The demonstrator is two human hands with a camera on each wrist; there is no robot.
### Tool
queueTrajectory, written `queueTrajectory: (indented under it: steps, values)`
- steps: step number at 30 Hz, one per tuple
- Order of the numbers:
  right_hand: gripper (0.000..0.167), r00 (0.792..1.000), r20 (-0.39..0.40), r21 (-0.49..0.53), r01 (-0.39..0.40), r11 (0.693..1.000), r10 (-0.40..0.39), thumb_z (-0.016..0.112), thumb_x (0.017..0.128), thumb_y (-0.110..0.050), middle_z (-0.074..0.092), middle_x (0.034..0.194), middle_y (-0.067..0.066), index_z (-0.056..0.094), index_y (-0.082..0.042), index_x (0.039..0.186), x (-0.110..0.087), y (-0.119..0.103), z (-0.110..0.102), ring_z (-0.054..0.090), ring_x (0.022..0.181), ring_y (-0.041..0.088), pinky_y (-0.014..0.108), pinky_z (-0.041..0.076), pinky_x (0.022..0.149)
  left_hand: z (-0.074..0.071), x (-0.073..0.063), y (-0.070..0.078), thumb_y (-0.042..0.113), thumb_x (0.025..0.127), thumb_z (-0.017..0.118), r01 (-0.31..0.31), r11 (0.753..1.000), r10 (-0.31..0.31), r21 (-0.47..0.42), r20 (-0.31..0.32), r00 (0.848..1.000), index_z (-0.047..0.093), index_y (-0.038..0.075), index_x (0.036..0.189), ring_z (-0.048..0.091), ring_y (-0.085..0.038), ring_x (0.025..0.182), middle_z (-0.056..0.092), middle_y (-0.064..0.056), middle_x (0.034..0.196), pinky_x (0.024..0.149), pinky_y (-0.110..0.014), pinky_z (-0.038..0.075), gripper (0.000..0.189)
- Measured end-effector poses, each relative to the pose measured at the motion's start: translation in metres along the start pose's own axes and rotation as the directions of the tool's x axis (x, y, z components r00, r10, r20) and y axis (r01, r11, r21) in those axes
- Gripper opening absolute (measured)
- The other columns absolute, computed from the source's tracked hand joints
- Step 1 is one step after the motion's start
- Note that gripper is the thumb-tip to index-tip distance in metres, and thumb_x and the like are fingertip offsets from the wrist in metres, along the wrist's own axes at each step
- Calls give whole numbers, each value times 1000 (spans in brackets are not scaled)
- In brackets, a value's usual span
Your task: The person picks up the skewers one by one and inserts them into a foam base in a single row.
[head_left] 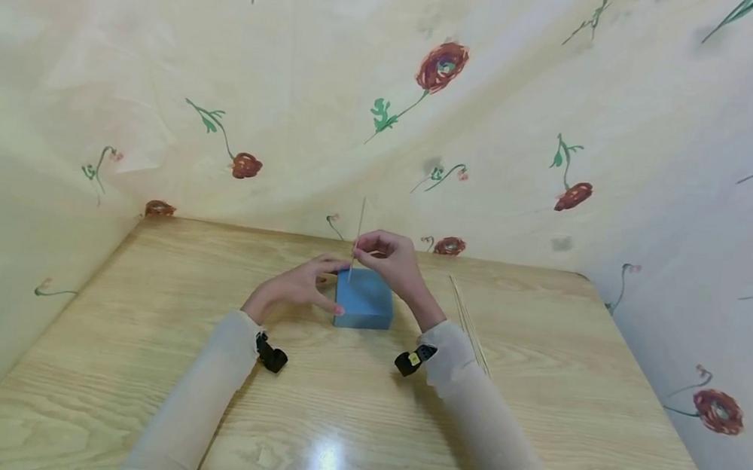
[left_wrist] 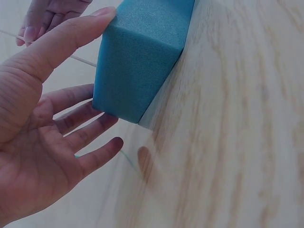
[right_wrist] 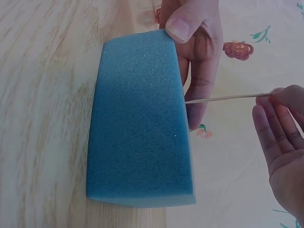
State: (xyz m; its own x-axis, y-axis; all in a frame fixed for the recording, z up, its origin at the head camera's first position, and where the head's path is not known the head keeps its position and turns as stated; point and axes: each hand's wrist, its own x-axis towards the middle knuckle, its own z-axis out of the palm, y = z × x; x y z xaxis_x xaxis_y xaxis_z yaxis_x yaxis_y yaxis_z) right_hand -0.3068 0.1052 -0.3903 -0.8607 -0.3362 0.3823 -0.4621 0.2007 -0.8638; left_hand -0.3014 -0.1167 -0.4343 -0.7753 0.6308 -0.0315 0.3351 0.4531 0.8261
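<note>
A blue foam block (head_left: pixel 366 298) lies on the wooden table in front of me. My left hand (head_left: pixel 298 282) holds its left side, the thumb at the near corner and the fingers spread along the far edge. Over the block, my right hand (head_left: pixel 396 263) pinches a thin wooden skewer (head_left: pixel 361 218) between thumb and fingertips. The skewer stands nearly upright, its lower end at the block's top face close to the left edge. In the right wrist view, the skewer (right_wrist: pixel 223 98) meets the top face of the foam block (right_wrist: pixel 137 123).
Several more thin skewers (head_left: pixel 466 315) lie on the wooden table (head_left: pixel 571 405), right of the block and beside my right forearm. A flower-patterned cloth (head_left: pixel 322 93) hangs behind the table and along both sides. Each wrist wears a small black camera.
</note>
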Motion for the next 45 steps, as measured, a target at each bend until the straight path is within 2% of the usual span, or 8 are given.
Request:
queueTrajectory:
  steps: [7,17,24,29,34,37,42,45]
  values:
    - [11,1000,5,-4,8,1000,-8,74,92,-4,75,97,19,74,4,100,-3,2,-3,69,84,9,28,61,79,4,1,0,26,85,84,-32,999,32,0,9,999,34,12,160,32,-31,147,34,-11,159,122,-57,28,92]
    - [17,998,60,-44,-10,999,12,73,93,-4,74,101,21,73,8,104,-2,-1,-7,70,86,10,25,59,78,5,1,-2,25,86,84,-44,999,44,-8,17,999,32,8,160,32,-34,148,33,-13,159,121,-59,28,92]
    - [20,992,119,-132,-32,991,48,73,93,-7,75,102,17,73,5,109,-1,-5,-19,70,90,15,28,58,82,5,3,-1,27,84,86,-12,999,12,-30,9,1000,35,14,160,32,-33,148,32,-11,159,121,-58,28,92]
    - [20,984,162,-190,-41,981,73,73,94,-8,75,103,16,73,1,111,-1,-7,-37,70,90,15,26,58,82,4,2,0,28,84,86,15,998,-15,-53,2,1000,35,17,160,31,-34,148,30,-11,160,120,-60,29,92]
    - [18,975,207,-250,-31,968,85,71,95,-7,74,103,18,74,-1,112,-8,-10,-63,71,91,23,22,56,78,3,1,2,26,85,84,12,998,-11,-60,9,1000,34,16,160,28,-37,151,27,-13,162,119,-61,29,91]
    - [19,964,241,-301,-32,953,109,70,96,-7,74,105,18,73,0,114,-16,-10,-81,71,93,26,24,57,79,3,0,2,27,86,84,4,999,-3,-54,21,1000,32,15,161,26,-38,152,25,-14,163,119,-62,29,91]
    - [19,950,271,-426,-24,904,152,71,96,-7,73,104,17,73,-1,113,-27,-7,-112,71,94,29,35,59,83,1,-2,0,28,86,84,6,999,-5,-46,21,1000,32,17,161,25,-39,152,23,-12,164,118,-63,31,92]
    - [19,944,254,-491,-60,869,209,71,95,-8,74,103,16,74,-1,113,-36,-1,-130,71,93,27,38,59,83,2,-2,-1,28,86,84,9,999,-8,-51,19,1000,32,18,161,25,-39,152,24,-12,164,117,-62,32,93]
